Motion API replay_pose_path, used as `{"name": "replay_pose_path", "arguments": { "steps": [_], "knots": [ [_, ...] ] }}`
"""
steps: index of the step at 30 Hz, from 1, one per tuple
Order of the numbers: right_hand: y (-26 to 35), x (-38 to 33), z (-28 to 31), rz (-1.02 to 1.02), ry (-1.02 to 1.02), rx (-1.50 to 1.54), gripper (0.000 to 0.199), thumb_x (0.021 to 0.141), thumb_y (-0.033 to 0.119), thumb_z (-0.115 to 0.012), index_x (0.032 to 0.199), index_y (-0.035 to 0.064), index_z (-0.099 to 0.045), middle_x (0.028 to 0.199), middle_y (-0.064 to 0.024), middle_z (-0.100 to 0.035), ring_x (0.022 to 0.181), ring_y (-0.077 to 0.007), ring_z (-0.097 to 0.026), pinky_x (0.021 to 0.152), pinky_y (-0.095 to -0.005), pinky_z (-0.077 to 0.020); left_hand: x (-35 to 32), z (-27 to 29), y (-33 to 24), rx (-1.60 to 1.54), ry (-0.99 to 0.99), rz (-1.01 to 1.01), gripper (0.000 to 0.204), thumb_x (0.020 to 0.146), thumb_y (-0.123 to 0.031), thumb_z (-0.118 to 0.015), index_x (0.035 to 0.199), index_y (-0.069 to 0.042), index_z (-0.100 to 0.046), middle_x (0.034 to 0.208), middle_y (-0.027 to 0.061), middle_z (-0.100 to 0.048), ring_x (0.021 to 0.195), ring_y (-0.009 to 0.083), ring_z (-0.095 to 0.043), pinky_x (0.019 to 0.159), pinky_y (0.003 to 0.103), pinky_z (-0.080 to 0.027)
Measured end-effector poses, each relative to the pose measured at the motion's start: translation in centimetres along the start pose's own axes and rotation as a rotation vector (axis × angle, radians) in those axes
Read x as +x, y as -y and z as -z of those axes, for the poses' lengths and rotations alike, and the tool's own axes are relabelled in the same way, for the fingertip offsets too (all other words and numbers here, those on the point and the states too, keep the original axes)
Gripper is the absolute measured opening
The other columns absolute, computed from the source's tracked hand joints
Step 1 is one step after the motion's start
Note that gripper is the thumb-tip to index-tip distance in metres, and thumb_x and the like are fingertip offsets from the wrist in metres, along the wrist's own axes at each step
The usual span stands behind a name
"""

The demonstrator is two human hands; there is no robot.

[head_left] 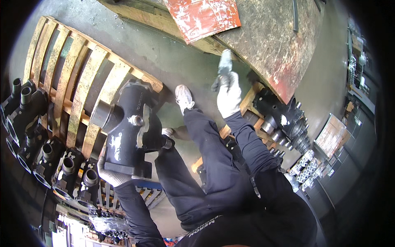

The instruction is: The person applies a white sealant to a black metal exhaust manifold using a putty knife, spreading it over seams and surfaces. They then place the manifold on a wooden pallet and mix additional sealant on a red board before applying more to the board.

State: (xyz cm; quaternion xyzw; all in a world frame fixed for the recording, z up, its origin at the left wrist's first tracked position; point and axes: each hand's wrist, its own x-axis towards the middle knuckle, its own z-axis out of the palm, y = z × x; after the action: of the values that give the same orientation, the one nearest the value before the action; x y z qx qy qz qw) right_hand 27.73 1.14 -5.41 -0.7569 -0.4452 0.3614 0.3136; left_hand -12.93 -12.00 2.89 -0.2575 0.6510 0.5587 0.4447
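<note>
A large black cast-metal housing (128,123) with a side pipe stub, a small front boss and bare light patches stands at my left, beside my leg. My left hand (114,174), in a pale glove, wraps round the flange at its near end. Out ahead to the right, my gloved right hand (229,96) is closed, apart from the housing. From its fingers sticks up a short object (225,64), pale at the tip and dark lower down; its kind is not clear.
A wooden pallet (68,78) lies at left, with several similar black castings (68,168) along its near side. A worn tabletop (273,45) carrying a red sheet (203,18) juts in at far right. More black parts (284,119) sit at right by my arm.
</note>
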Motion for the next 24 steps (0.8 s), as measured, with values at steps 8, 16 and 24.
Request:
{"name": "replay_pose_path", "arguments": {
  "steps": [8, 16, 24],
  "knots": [
    [4.8, 4.8, 1.6, 0.008, 0.058, -0.236, 0.027, 0.108, 0.03, -0.056, 0.112, 0.0039, -0.062, 0.082, -0.0231, -0.07, 0.079, -0.0438, -0.072, 0.068, -0.0483, -0.0546, -0.3, 0.0, 0.1, -0.015, 0.052, 0.016, 0.043, 0.092, -0.025, -0.056, 0.125, -0.001, -0.069, 0.133, 0.0199, -0.068, 0.124, 0.0368, -0.065, 0.111, 0.053, -0.049],
    [6.9, 5.0, 1.4, 0.176, 0.111, -0.341, 0.022, 0.106, 0.021, -0.06, 0.11, 0.0001, -0.065, 0.081, -0.0139, -0.068, 0.07, -0.0229, -0.067, 0.066, -0.038, -0.0519, -0.4, -0.1, 0.1, -0.03, -0.001, 0.01, 0.044, 0.093, -0.024, -0.055, 0.126, 0.002, -0.069, 0.131, 0.0191, -0.069, 0.122, 0.0366, -0.067, 0.11, 0.053, -0.05],
    [8.1, 4.1, 0.1, 0.123, 0.234, -0.242, 0.02, 0.105, 0.021, -0.061, 0.104, 0.0012, -0.065, 0.086, -0.0244, -0.069, 0.081, -0.0443, -0.07, 0.069, -0.0449, -0.0536, -0.6, -0.8, 0.1, -0.002, 0.005, -0.023, 0.046, 0.095, -0.025, -0.053, 0.129, 0.003, -0.067, 0.133, 0.0207, -0.068, 0.124, 0.0373, -0.065, 0.111, 0.053, -0.049]
  ]
}}
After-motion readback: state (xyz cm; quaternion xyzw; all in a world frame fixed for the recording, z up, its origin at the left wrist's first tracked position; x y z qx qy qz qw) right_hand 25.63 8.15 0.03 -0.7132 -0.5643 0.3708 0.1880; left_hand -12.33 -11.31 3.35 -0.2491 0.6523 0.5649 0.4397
